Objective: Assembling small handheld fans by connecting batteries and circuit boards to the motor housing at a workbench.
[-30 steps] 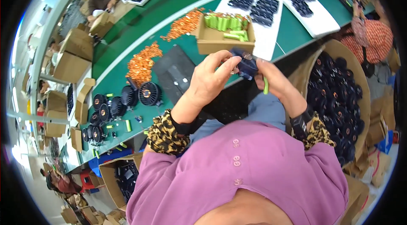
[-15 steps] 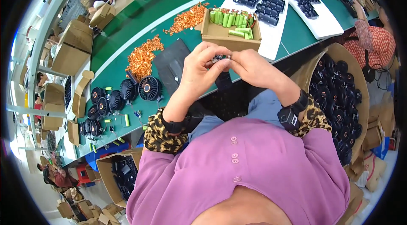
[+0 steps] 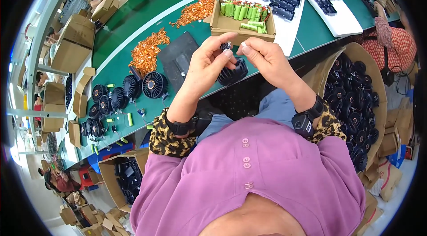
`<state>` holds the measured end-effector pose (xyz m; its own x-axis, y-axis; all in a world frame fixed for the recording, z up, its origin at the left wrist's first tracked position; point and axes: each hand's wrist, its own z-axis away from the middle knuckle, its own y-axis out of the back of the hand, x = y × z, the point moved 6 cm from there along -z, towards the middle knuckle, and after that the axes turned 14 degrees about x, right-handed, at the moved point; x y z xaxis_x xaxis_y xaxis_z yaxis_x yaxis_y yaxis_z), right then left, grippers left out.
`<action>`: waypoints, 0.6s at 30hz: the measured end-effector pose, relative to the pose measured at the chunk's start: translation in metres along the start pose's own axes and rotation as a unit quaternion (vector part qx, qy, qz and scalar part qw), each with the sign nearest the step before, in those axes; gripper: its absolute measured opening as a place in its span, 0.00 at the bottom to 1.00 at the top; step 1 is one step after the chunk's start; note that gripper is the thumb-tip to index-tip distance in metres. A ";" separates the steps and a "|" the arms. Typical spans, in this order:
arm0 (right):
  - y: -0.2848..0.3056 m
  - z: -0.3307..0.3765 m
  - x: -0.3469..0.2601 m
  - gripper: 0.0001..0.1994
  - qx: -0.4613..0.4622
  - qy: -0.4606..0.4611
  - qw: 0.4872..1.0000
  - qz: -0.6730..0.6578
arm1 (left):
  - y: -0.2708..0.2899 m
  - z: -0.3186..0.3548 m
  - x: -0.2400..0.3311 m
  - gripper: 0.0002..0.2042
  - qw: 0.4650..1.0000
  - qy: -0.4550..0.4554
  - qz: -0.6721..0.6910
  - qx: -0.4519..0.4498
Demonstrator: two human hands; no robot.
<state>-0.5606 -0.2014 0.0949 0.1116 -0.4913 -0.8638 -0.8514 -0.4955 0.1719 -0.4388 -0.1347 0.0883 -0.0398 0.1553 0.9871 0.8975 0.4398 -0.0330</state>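
Observation:
My left hand (image 3: 205,62) is closed, pinching a small dark part (image 3: 225,46) between thumb and fingers. Just to its right my right hand (image 3: 267,58) is closed in a pinch on a small white piece (image 3: 243,44), perhaps a connector; a gap separates the two hands. Below them a black fan (image 3: 233,72) sits at the table's front edge, partly covered by my left fingers. Whether it is joined to the small part, I cannot tell. Behind my hands stands a cardboard box (image 3: 242,37) holding several green battery cells (image 3: 240,11).
A dark flat pad (image 3: 178,58) lies left of my hands, with orange small parts (image 3: 149,51) and black fans (image 3: 154,85) beyond. White trays (image 3: 331,9) of black parts are at the back right. Cartons of fans (image 3: 351,116) flank me. Other people sit nearby.
My hands have moved apart: the right drew rightward with the white piece, and the left opened slightly around the dark part. More of the black fan beneath shows.

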 end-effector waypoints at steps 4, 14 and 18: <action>-0.007 0.007 0.011 0.13 -0.061 -0.153 0.980 -0.111 | -0.003 0.000 0.001 0.21 0.999 -0.006 0.034 0.021; -0.015 0.012 0.023 0.13 -0.081 -0.202 0.951 -0.222 | 0.003 0.000 -0.002 0.13 0.997 -0.058 -0.005 0.057; -0.015 0.013 0.019 0.14 -0.083 -0.201 0.948 -0.231 | 0.000 0.004 -0.001 0.09 0.998 -0.029 0.000 0.049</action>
<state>-0.5519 -0.1941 0.0699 0.2206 0.1026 -0.9700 -0.6635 -0.7131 -0.2263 -0.4402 -0.1314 0.0868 -0.0681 0.2053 0.9763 0.8505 0.5235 -0.0508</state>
